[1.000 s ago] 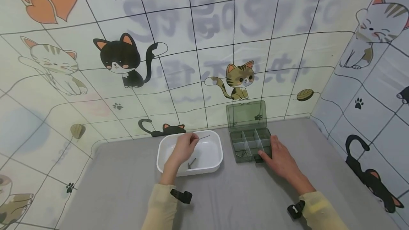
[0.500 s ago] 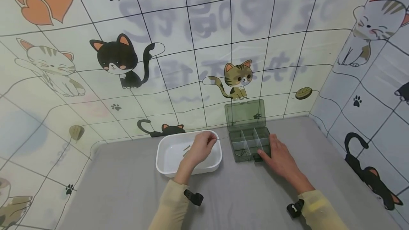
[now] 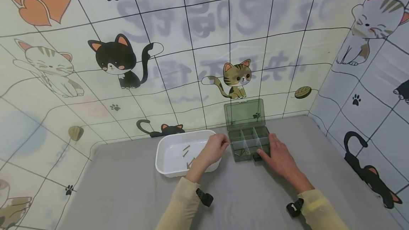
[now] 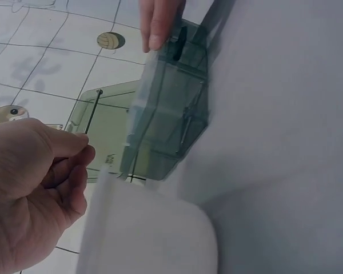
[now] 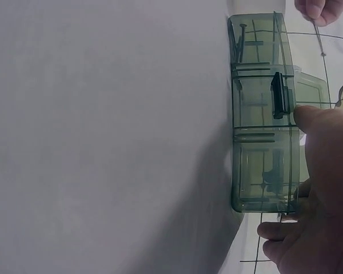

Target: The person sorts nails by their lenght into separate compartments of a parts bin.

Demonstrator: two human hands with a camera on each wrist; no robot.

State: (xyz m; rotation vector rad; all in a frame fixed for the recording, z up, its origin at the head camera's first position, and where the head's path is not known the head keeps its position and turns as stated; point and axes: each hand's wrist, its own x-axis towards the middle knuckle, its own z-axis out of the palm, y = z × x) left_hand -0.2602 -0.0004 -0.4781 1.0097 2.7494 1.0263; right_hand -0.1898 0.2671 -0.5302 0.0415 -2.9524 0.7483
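My left hand (image 3: 214,149) is over the right rim of the white tray (image 3: 164,169). Between thumb and forefinger it pinches a long thin screw (image 4: 92,111), whose head points away from the fingers. Several brass-coloured screws (image 3: 186,148) lie loose in the tray. To the right stands a green see-through compartment box (image 3: 250,144), its lid (image 3: 245,114) raised. A few dark screws (image 5: 241,43) lie in its front left compartment. My right hand (image 3: 282,157) holds the box at its front right corner, thumb by the black latch (image 5: 279,96) and fingers along the right side.
Box and tray stand close together on a grey cloth-covered table (image 3: 127,191). Behind them rises a backdrop sheet (image 3: 198,63) printed with cats, and the raised lid stands close to it. The sheet also closes off both sides.
My left hand has moved right with the pinched screw, from over the tray's middle to its right rim beside the box. More loose screws show in the tray. My right hand stays on the box.
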